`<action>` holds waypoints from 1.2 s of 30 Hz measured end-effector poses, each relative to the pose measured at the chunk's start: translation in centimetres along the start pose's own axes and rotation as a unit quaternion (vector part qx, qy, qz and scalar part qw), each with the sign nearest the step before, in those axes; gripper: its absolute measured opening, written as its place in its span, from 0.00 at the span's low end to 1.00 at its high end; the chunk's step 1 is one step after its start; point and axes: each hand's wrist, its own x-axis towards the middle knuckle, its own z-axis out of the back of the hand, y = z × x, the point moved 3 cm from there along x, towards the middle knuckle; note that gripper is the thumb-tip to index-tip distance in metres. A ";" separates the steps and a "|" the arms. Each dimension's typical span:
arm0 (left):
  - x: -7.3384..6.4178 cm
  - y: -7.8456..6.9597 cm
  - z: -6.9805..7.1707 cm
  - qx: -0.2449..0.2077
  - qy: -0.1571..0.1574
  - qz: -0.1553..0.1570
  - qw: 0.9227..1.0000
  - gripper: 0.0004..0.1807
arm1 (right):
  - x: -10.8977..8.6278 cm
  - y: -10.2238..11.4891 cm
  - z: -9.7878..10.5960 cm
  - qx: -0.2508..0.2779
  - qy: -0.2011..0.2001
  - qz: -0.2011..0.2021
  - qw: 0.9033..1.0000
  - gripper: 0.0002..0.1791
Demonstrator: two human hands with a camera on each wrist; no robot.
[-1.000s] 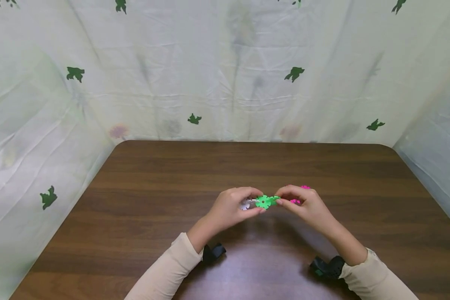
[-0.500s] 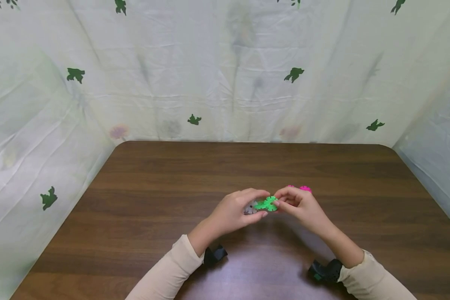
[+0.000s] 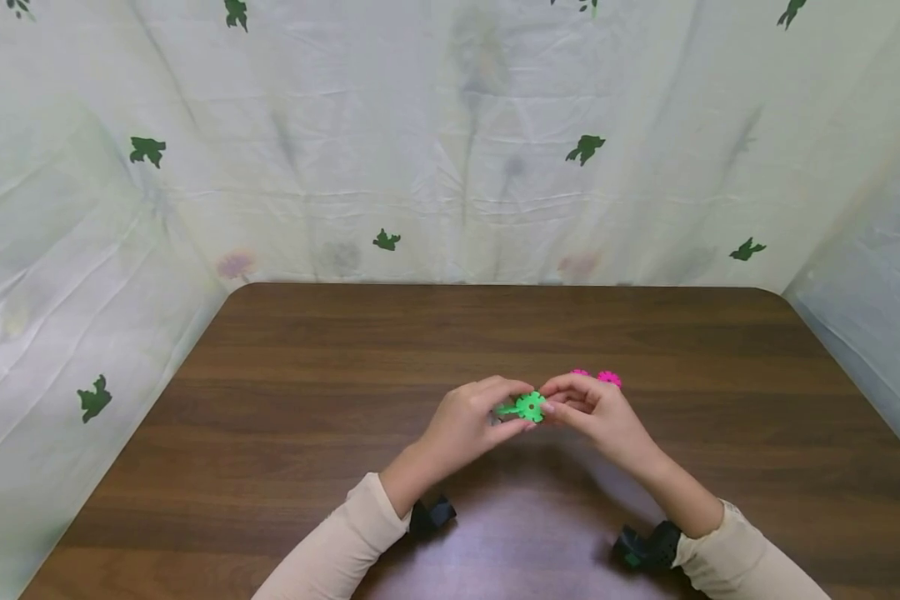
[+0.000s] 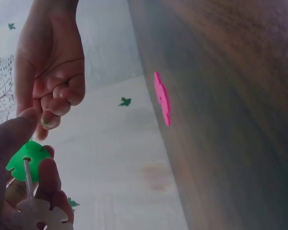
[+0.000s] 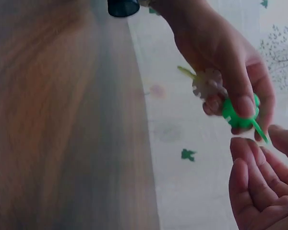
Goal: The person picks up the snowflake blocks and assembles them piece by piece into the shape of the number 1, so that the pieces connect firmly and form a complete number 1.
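Observation:
Several notched plastic building discs, joined edge to edge, are held above the table between both hands. My left hand (image 3: 457, 423) grips a green disc (image 4: 31, 160) between thumb and fingers. A whitish disc (image 5: 206, 85) joined to it sits beneath the palm, with a yellowish disc (image 5: 186, 72) edge-on beyond. A second green disc (image 3: 530, 407) projects toward my right hand (image 3: 607, 417). The right thumb and index finger pinch its outer edge; the other right fingers are curled. In the head view the left hand mostly hides the whitish disc.
Pink notched discs (image 3: 609, 378) lie on the brown wooden table (image 3: 345, 350) just behind the right hand. Black wrist devices (image 3: 647, 546) hang under both cuffs. A pale curtain (image 3: 435, 125) with green leaf shapes surrounds the table's back and sides.
The joined discs have turned, so the outer green disc now faces the head camera and the whitish disc is mostly covered. My right hand has shifted slightly left, closer to the left hand.

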 end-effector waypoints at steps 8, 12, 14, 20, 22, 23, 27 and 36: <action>0.1 0.6 0.6 0.016 -0.020 0.010 1.000 0.18 | 0.6 -0.5 2.5 -0.116 -0.029 0.021 0.993 0.17; 0.2 0.8 0.9 0.010 -0.030 0.013 0.999 0.17 | 0.8 -1.7 3.8 -0.150 -0.028 -0.003 0.988 0.20; 0.2 0.9 1.0 0.009 -0.034 0.014 0.999 0.17 | 0.9 -2.5 4.3 -0.163 -0.025 -0.021 0.986 0.21; 0.2 1.1 1.2 0.012 -0.040 0.015 0.999 0.17 | 1.0 -4.9 5.2 -0.206 0.002 -0.055 0.977 0.21; 0.2 1.1 1.2 0.011 -0.040 0.015 0.999 0.17 | 1.0 -5.6 5.4 -0.224 0.011 -0.057 0.973 0.21; 0.2 1.1 1.2 0.011 -0.040 0.015 0.999 0.17 | 0.9 -5.8 5.4 -0.232 0.015 -0.059 0.971 0.21; 0.2 1.2 1.2 0.010 -0.037 0.017 0.999 0.18 | 0.8 -6.7 5.5 -0.248 0.024 -0.057 0.967 0.21; 0.2 1.3 1.1 0.014 -0.035 0.017 0.999 0.17 | 0.8 -7.6 5.4 -0.279 0.028 -0.012 0.960 0.18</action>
